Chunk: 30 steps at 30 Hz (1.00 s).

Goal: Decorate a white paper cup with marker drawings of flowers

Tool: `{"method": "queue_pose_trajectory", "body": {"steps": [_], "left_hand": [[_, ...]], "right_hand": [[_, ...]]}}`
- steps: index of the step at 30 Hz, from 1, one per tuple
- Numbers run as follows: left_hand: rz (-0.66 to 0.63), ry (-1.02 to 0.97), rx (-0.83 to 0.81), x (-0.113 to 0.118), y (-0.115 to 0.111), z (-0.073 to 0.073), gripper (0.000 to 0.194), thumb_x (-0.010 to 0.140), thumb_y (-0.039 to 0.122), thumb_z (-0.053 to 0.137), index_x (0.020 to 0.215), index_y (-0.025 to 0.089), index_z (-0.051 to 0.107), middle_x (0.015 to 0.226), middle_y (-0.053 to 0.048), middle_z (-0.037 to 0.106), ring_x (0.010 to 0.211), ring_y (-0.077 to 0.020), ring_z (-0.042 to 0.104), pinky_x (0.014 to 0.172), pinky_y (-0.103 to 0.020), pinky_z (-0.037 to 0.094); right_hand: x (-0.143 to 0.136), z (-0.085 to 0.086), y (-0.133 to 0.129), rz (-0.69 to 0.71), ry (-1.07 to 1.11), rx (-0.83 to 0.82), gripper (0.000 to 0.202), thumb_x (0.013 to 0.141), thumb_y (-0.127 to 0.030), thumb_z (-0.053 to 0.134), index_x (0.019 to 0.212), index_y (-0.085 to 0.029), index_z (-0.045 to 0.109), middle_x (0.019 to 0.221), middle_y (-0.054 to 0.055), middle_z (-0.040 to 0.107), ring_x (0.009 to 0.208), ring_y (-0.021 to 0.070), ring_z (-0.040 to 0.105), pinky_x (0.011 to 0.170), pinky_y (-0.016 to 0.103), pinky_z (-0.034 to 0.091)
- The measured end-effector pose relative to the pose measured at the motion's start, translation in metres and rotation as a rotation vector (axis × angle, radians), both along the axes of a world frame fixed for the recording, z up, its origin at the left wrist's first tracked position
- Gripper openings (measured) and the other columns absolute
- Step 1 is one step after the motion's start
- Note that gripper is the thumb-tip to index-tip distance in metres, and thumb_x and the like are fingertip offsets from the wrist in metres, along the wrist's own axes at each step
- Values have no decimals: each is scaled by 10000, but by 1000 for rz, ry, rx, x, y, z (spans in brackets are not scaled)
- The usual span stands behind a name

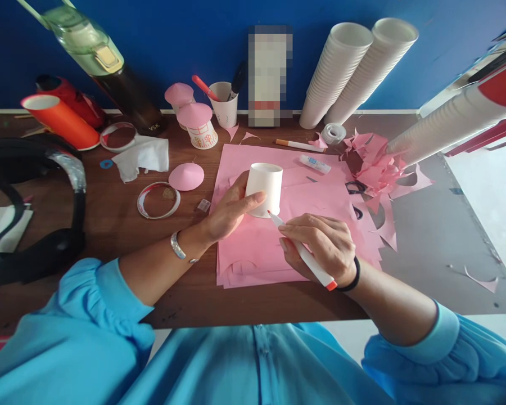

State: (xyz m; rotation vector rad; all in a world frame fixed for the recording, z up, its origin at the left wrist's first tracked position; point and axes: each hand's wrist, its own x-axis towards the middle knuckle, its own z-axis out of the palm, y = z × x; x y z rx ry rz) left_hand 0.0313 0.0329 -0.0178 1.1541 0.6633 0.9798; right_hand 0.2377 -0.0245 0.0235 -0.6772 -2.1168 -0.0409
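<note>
Over a stack of pink paper sheets [253, 242], my left hand [231, 211] grips a plain white paper cup [266, 185], turned upside down with its wider rim at the bottom. A white marker [312, 263] with a red-orange end is held in my right hand [320, 244]. Its coloured tip is close to the cup's lower edge; I cannot tell whether it touches. Farther back stand two small cup houses with pink cone roofs, the front one [203, 134] bearing drawn flowers and a window. A loose pink paper cone [186, 176] lies left of the sheets.
Tall stacks of paper cups [335, 73] stand at the back. Pink paper scraps [373, 157], scissors [356, 188] and a glue tube [315, 163] lie to the right. Tape rings [158, 201], a dark bottle [129, 95] and black headphones [73, 242] are leftward. A cup [226, 115] holds pens.
</note>
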Motion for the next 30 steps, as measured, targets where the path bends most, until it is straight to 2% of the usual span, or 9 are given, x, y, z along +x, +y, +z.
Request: {"method": "queue_pose_trajectory", "body": {"steps": [7, 17, 30], "left_hand": [[-5, 4, 4, 0, 2, -3, 512, 907, 528, 767, 1289, 225, 612, 1173, -86, 677, 1048, -248, 642, 815, -355, 524], [-15, -4, 8, 0, 0, 3, 495, 913, 517, 752, 1274, 213, 605, 1127, -79, 659, 980, -223, 617, 801, -356, 509], [-18, -8, 27, -1, 1, -1, 476, 919, 514, 749, 1262, 216, 607, 1133, -84, 666, 977, -221, 610, 810, -360, 506]], "right_hand": [[-1, -2, 0, -3, 8, 12, 176, 945, -75, 649, 1086, -175, 617, 768, 23, 732, 636, 166, 720, 589, 288, 629], [-1, -1, 0, -3, 5, 3, 196, 943, -53, 662, 1092, -170, 613, 764, 26, 727, 648, 157, 724, 607, 273, 617], [-2, -2, 0, -13, 16, 8, 208, 943, -51, 649, 1101, -180, 608, 775, 19, 723, 653, 156, 723, 606, 270, 609]]}}
